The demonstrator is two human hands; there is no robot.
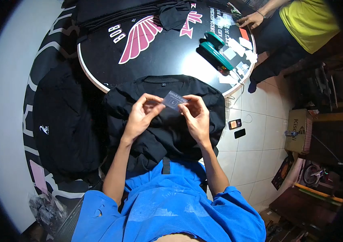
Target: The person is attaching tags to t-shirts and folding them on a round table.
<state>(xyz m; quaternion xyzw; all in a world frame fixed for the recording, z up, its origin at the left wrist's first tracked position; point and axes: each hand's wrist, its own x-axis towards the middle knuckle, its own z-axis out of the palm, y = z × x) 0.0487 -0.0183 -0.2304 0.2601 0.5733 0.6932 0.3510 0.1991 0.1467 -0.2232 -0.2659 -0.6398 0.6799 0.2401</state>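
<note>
Between my two hands is a small, dark, see-through label sheet (173, 101) with pale print, its surface tilted toward me. The fingers of my left hand (140, 117) pinch its left edge, and my right hand (196, 119) grips its lower right corner between thumb and fingers. Under both hands a black T-shirt (155, 135) is spread across my lap and against the table edge. Its round neckline, with a small neck tag (164, 84), lies just beyond the label sheet.
A round black table (99, 52) stands ahead, bearing folded black garments (119, 18), an open green case (216, 54) and scattered paper slips (236, 47). Another person in a yellow shirt (310, 24) reaches in at far right. Two phones (235, 124) and a cardboard box (298, 131) occupy the floor.
</note>
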